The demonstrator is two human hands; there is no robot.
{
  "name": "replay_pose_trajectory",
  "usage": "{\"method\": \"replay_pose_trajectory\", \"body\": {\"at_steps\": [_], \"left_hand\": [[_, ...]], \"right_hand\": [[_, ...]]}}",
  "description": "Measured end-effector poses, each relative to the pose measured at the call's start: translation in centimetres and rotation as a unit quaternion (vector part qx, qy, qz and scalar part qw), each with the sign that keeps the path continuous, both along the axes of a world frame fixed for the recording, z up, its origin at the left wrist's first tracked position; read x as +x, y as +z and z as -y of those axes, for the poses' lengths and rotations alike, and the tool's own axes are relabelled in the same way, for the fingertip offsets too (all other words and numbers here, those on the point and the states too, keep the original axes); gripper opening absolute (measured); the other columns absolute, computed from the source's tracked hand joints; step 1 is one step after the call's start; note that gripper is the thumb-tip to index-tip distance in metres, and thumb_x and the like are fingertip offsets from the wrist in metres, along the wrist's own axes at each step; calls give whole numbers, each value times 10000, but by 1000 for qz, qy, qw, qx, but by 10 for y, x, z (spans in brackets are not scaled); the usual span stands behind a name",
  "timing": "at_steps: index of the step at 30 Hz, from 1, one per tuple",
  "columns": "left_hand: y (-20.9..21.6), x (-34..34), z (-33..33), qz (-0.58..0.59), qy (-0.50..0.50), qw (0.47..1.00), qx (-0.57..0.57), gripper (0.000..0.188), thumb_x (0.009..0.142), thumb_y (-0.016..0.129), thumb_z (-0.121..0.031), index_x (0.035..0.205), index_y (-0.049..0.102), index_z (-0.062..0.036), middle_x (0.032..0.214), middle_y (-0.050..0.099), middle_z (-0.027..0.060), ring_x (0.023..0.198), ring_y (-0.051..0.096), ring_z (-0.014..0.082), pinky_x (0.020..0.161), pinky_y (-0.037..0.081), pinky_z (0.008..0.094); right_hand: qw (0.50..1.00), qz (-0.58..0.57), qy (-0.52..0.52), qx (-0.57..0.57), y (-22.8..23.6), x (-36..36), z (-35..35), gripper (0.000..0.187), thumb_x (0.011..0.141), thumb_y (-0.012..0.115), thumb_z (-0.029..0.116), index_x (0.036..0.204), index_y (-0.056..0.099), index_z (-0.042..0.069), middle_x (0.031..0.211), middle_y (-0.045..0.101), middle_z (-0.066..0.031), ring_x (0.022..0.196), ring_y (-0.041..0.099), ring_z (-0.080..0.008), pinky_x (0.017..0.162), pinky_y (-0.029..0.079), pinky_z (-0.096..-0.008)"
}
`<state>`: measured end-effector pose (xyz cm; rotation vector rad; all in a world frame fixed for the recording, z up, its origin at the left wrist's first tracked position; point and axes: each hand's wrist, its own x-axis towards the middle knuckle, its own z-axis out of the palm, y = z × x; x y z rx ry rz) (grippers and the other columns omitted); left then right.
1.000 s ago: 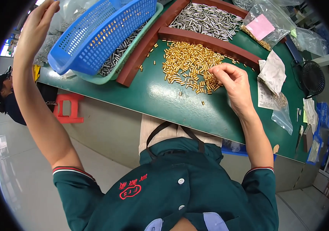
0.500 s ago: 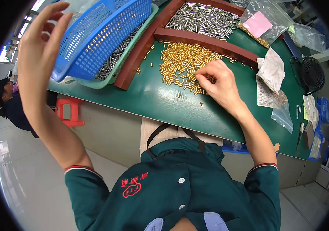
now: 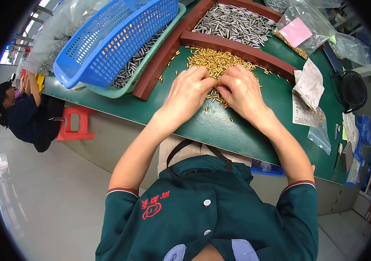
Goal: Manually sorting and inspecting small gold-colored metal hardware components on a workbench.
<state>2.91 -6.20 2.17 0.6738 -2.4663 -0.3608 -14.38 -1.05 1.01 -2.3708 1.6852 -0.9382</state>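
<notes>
A loose pile of small gold-coloured metal cylinders (image 3: 218,60) lies on the green tabletop (image 3: 185,135). At the pile's left near side is my left hand (image 3: 187,92), fingers bent down and closed. My right hand (image 3: 241,89) is curled over the near right part of the pile, its fingertips close to those of the left. The two hands meet around the middle of the pile's near edge. Whatever sits between their fingers is too small and hidden to make out. A few gold cylinders (image 3: 206,108) lie scattered nearer me.
Brown bars (image 3: 246,53) border the pile; silver pins (image 3: 233,24) lie beyond. On the left, a blue basket (image 3: 107,54) rests over a green tray holding dark pins (image 3: 130,69). To the right are plastic bags (image 3: 320,137), paper and a fan (image 3: 353,89). A person (image 3: 24,108) sits far left near a red stool (image 3: 77,124).
My left hand has come down from beside the blue basket to the gold cylinders, next to my right hand. My right hand stays at the pile. The view has shifted slightly.
</notes>
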Motion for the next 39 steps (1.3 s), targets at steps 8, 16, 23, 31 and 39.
{"method": "replay_pose_trajectory", "body": {"at_steps": [8,16,23,31,39], "left_hand": [[-5,-7,8,78,-12,996,-33,87,708,654,-48,792,636,-41,780,534,56,804,538,234,703,398,355],[-8,-13,12,87,-48,991,-90,81,669,642,-30,689,565,-43,759,514,65,791,537,227,730,403,359],[-7,-15,19,95,-47,991,-81,116,667,630,-24,754,555,-39,792,519,88,808,532,252,737,401,373],[5,-5,4,-44,-11,999,26,124,709,624,-4,786,529,-14,750,522,107,741,537,284,659,421,380],[-4,8,-36,-369,53,668,645,130,862,642,-53,965,604,17,851,667,85,740,609,101,692,484,218]], "right_hand": [[999,10,4,35,4,-4,-4,98,672,681,81,740,620,45,771,561,-89,827,537,-280,732,445,-400],[991,96,-10,88,15,-14,2,50,682,604,64,716,593,30,724,604,-103,786,562,-291,715,464,-411],[996,-3,54,72,18,-11,-4,67,672,619,57,722,633,14,717,611,-113,782,572,-301,742,471,-423],[988,-116,68,74,19,-3,2,69,627,624,61,661,622,2,722,609,-136,813,572,-292,727,474,-390],[989,98,42,105,25,-7,3,105,651,622,91,706,618,2,710,613,-108,751,582,-271,689,469,-382]]}}
